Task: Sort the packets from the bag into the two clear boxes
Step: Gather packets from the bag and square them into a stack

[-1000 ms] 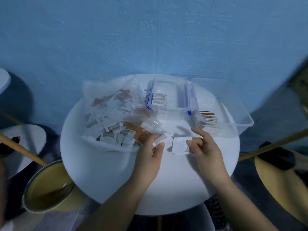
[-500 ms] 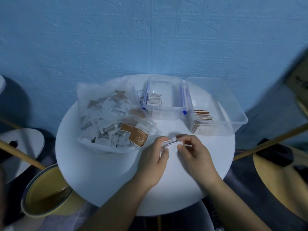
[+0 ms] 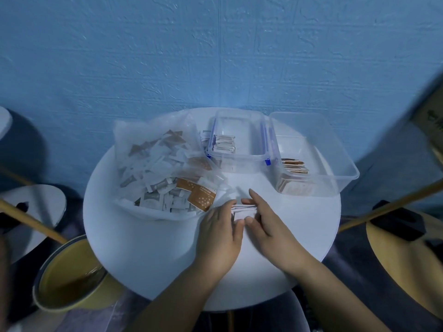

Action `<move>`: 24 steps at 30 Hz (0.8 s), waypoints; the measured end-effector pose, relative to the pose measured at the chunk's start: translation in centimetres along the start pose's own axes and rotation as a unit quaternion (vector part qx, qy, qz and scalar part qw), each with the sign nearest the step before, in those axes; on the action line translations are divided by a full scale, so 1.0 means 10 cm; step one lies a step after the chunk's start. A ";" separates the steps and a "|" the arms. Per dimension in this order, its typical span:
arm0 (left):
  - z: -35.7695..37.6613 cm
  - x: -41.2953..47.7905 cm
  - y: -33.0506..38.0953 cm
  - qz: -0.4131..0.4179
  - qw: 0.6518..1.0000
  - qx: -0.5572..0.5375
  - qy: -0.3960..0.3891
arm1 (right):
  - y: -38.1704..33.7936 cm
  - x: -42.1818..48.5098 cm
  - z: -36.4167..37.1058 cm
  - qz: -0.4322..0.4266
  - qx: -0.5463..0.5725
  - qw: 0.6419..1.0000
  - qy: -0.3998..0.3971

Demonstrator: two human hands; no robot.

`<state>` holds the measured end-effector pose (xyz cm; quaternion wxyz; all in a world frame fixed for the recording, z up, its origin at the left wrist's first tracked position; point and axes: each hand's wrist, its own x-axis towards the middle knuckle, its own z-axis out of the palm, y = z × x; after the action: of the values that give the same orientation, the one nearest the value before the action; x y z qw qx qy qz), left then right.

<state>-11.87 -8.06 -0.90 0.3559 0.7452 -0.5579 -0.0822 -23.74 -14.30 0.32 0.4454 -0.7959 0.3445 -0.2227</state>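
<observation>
A clear plastic bag (image 3: 153, 164) full of white and brown packets lies open on the left of the round white table (image 3: 148, 255). Two clear boxes stand at the back: a blue-clipped box (image 3: 239, 121) with a row of white packets, and a larger box (image 3: 335, 152) with brown packets at its near left. In front of the bag's mouth my left hand (image 3: 219, 233) and my right hand (image 3: 268, 224) hold a small stack of white packets (image 3: 243, 210) between them, pinched from both sides on the tabletop.
A yellow round bucket (image 3: 69, 279) stands low at the left beside the table. Wooden poles cross at the left (image 3: 31, 222) and right (image 3: 388, 204). A yellow seat (image 3: 407, 259) is at the right. The blue wall is behind.
The two hands came together, from holding separate white packets apart to squaring them into one stack on the table. The view shifted slightly; bag and boxes stayed put.
</observation>
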 end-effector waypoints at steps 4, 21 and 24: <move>0.02 -0.03 0.02 -0.018 0.998 0.028 -0.050 | -0.06 -0.02 0.05 0.011 0.044 0.999 -0.003; 0.04 -0.03 -0.05 -0.024 0.999 -0.021 0.016 | 0.04 0.02 -0.04 -0.111 -0.099 0.983 0.106; 0.02 -0.02 -0.04 -0.024 0.999 -0.023 0.012 | 0.02 0.03 -0.12 -0.051 -0.093 0.989 0.102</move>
<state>-11.77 -7.94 -1.35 0.3778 0.7507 -0.5337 -0.0942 -24.42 -15.28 0.78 0.3204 -0.8231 0.3667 -0.2922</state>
